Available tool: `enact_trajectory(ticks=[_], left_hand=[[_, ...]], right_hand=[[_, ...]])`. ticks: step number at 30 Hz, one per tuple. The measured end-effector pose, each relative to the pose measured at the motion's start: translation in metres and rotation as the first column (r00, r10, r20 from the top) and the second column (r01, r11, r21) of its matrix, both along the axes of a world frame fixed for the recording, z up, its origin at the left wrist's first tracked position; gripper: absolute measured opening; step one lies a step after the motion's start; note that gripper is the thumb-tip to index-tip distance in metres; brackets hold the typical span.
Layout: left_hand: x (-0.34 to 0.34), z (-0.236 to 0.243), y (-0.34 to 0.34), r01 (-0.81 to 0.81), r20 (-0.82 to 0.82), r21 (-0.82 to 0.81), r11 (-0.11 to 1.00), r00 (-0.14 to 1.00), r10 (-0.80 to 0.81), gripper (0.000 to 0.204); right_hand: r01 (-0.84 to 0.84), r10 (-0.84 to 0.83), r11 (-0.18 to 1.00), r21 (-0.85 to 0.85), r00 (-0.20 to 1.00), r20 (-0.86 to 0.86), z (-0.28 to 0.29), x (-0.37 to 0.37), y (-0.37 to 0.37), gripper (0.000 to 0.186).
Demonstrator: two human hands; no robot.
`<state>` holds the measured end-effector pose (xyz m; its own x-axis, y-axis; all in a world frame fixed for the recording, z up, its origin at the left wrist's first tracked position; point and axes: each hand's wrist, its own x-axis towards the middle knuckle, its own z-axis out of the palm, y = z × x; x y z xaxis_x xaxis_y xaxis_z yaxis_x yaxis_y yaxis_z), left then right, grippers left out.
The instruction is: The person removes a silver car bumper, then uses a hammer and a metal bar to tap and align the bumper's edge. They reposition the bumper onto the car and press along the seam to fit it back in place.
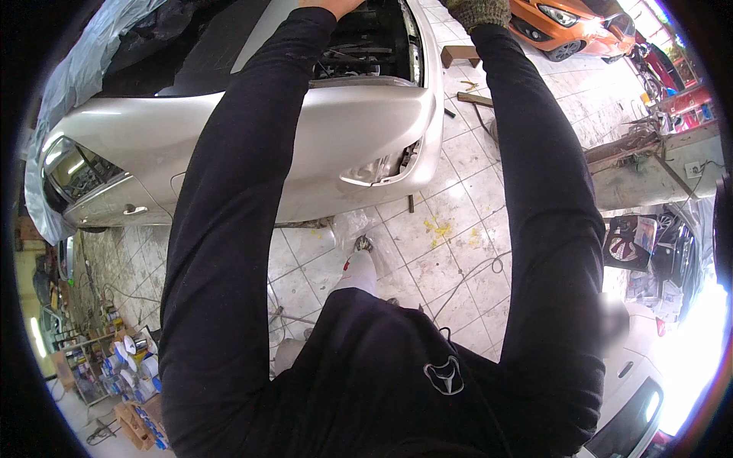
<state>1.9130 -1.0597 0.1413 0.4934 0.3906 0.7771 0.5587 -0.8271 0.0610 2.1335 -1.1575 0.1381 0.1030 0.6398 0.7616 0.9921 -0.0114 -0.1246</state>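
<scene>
Both my arms, in black sleeves, reach up over a pearl-white car body (366, 126). At the top edge, my bare left hand (328, 6) is above the car's open, dark rear compartment (366, 49); its fingers are cut off. My right hand (481, 12), in a knitted glove, is at the top edge just right of that compartment, fingers mostly out of frame. What either hand holds is hidden. An empty lamp recess (385, 164) shows at the car's corner. Crinkled plastic sheeting (69, 99) covers part of the car.
An orange car (561, 23) stands at upper right. A wooden block (458, 55) and lumber piece (473, 99) lie on the tiled floor (458, 252). A beam (657, 175) juts in at right, above boxed wheels (634, 237). Cluttered shelving (107, 359) fills the lower left. A white car (634, 382) is behind me.
</scene>
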Motion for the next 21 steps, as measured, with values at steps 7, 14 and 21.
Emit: enact_trajectory(ticks=[7, 14, 21], left_hand=[[0.003, 0.002, 0.005, -0.045, -0.022, -0.007, 0.999, 0.999, 0.045, 0.052], [-0.010, 0.021, -0.001, -0.094, -0.060, -0.041, 0.995, 0.994, 0.091, 0.051], [0.003, 0.000, -0.003, 0.013, 0.058, -0.080, 0.997, 0.998, -0.009, 0.052]], right_hand=[[0.025, -0.028, 0.995, 0.097, 0.999, 0.034, -0.002, 0.000, 0.003, 0.074], [-0.026, 0.029, 0.998, 0.059, 0.998, -0.052, 0.023, -0.021, -0.004, 0.071], [0.030, -0.031, 0.998, 0.046, 0.999, 0.017, 0.011, -0.007, -0.013, 0.075]])
